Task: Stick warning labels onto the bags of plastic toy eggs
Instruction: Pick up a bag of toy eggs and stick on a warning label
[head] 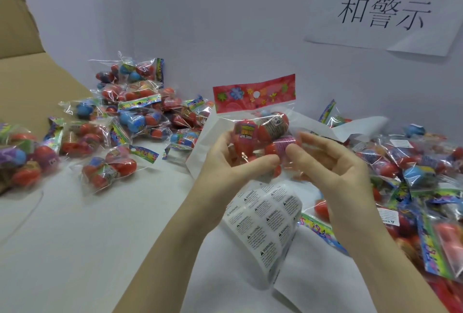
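**Bag of toy eggs held upright between two piles**

A person holds a clear bag of toy eggs point(260, 134) above the white table point(75, 237), both hands curled around its lower half. The left hand point(230, 162) grips the bag from the left with the thumb across the front; the right hand point(325, 162) pinches its right side with fingertips on the plastic. Open table surface lies at the lower left, while a heap of bags point(130, 112) crowds the left and rear, and a second pile point(413, 175) fills the right edge. A cardboard flap point(22, 37) bounds the far left, and a paper sign point(383, 9) hangs on the wall behind. The held bag shows red eggs with printed wrappers under a red flowered header card point(254, 93) with a punched hang hole. Its long axis runs vertically, header up, front facing the camera. A curled sheet of warning labels point(265, 225) lies just below the hands.
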`<state>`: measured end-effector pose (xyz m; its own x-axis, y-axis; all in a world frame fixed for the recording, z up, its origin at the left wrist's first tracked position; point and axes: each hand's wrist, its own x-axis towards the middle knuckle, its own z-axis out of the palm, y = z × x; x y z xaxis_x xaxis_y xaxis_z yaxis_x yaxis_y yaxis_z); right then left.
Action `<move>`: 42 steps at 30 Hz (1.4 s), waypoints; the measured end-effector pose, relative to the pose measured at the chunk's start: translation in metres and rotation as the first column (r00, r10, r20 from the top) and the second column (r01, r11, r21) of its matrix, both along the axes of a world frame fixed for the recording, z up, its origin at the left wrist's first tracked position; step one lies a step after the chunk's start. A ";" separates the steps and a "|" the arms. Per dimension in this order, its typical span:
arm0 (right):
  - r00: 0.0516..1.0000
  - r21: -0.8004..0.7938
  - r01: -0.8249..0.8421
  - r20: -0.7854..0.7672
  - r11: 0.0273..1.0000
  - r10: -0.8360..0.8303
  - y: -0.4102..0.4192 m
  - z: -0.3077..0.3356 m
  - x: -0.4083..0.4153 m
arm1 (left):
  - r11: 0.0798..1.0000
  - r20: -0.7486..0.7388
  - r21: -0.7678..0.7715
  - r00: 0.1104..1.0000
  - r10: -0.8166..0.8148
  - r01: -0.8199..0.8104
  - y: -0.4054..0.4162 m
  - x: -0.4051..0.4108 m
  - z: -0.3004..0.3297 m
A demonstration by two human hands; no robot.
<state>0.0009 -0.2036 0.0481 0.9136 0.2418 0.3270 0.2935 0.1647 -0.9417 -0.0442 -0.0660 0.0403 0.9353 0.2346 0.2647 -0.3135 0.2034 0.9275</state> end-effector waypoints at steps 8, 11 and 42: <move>0.999 0.047 -0.040 -0.033 0.998 0.041 0.000 -0.001 0.000 | 0.999 0.031 0.006 0.999 -0.042 0.042 0.006 0.001 0.002; 0.987 0.083 -0.106 -0.115 0.991 0.115 -0.001 -0.003 0.001 | 0.996 0.031 -0.037 0.996 -0.083 0.084 0.006 0.000 0.001; 0.880 0.049 0.283 0.384 0.958 -0.279 -0.001 0.000 -0.005 | 0.984 -0.169 -0.174 0.986 0.014 -0.044 0.000 0.005 0.000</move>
<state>-0.0044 -0.2048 0.0481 0.7478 -0.0021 0.6639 0.6638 0.0136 -0.7478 -0.0396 -0.0658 0.0407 0.9549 0.2910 0.0582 -0.1660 0.3613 0.9175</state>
